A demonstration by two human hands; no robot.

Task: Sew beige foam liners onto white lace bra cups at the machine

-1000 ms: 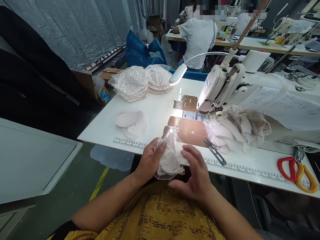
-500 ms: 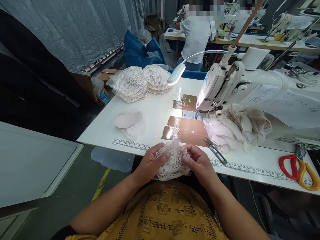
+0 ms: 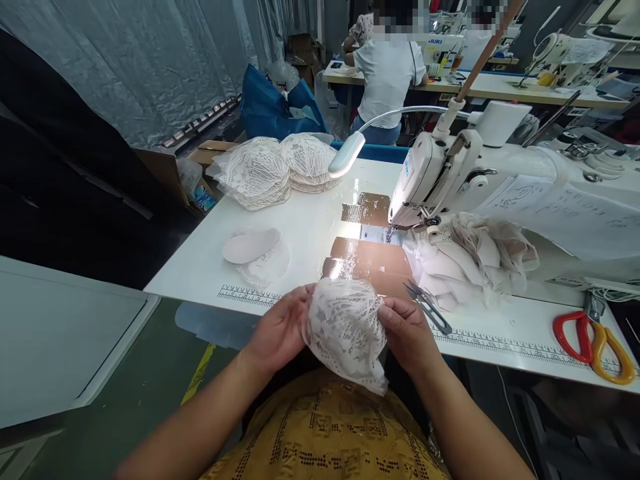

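A white lace bra cup (image 3: 346,327) is held up in front of my body, just off the table's front edge, its rounded lace side facing up. My left hand (image 3: 281,328) grips its left edge, with the fingers partly hidden behind the lace. Thumb and fingers of my right hand (image 3: 407,328) pinch the cup's upper right edge. On the table to the left lie a smooth pale oval pad (image 3: 251,245) and a lace piece (image 3: 267,265), partly under the pad. Thread snips (image 3: 429,308) rest beyond my right hand.
A white sewing machine (image 3: 450,170) stands right, pale fabric pieces (image 3: 465,257) bunched beside its needle. Stacked lace cups (image 3: 257,170) sit at the back left. A small lamp (image 3: 347,153) hangs over the table. Red-and-orange-handled scissors (image 3: 595,340) lie right. A co-worker (image 3: 387,77) sits beyond.
The lace cup, earlier gathered between both hands, is now spread out and rounded, its lower edge hanging nearer my body. My left hand has shifted left, opening a wider gap between the hands.
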